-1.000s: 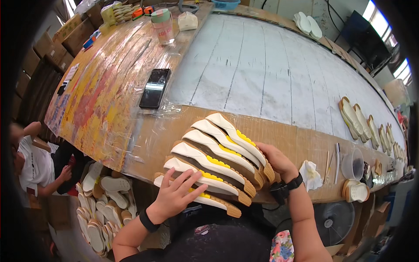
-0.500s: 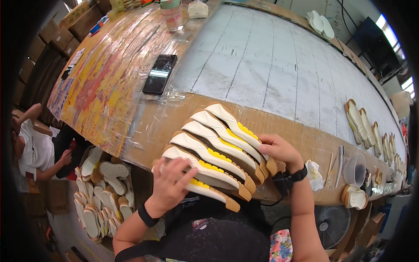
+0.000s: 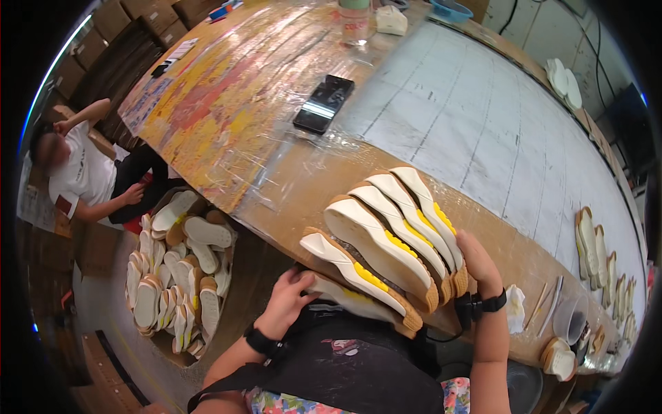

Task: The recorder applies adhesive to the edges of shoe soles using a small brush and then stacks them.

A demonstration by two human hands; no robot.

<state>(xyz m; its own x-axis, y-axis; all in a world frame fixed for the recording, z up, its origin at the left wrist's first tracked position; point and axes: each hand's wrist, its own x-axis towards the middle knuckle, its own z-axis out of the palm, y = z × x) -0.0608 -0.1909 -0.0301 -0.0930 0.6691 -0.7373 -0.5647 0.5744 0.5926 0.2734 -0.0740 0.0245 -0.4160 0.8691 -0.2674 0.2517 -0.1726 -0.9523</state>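
Observation:
A row of shoe soles point(image 3: 376, 231), cream-white with yellow patches and tan undersides, stands on edge along the near table edge. My left hand point(image 3: 284, 307) is closed around one end of the nearest sole point(image 3: 352, 298), which is blurred and lies low against my apron. Beside it, another sole point(image 3: 352, 269) leans apart from the rest, with a gap behind it. My right hand point(image 3: 480, 263) rests against the far right side of the row, thumb on the farthest sole point(image 3: 427, 207); its other fingers are mostly hidden.
Left of the table, a large box point(image 3: 222, 303) is heaped with soles. A person point(image 3: 86, 165) sits beyond it. A phone point(image 3: 324, 103) and a bottle point(image 3: 354, 27) are on the table. More soles point(image 3: 587, 241), a clear cup point(image 3: 569, 319) and thin sticks point(image 3: 545, 307) are at right.
The view has swung left. My left hand has gone from lying over the near soles to gripping the nearest one, which has shifted down toward me. Gaps between the near soles have widened.

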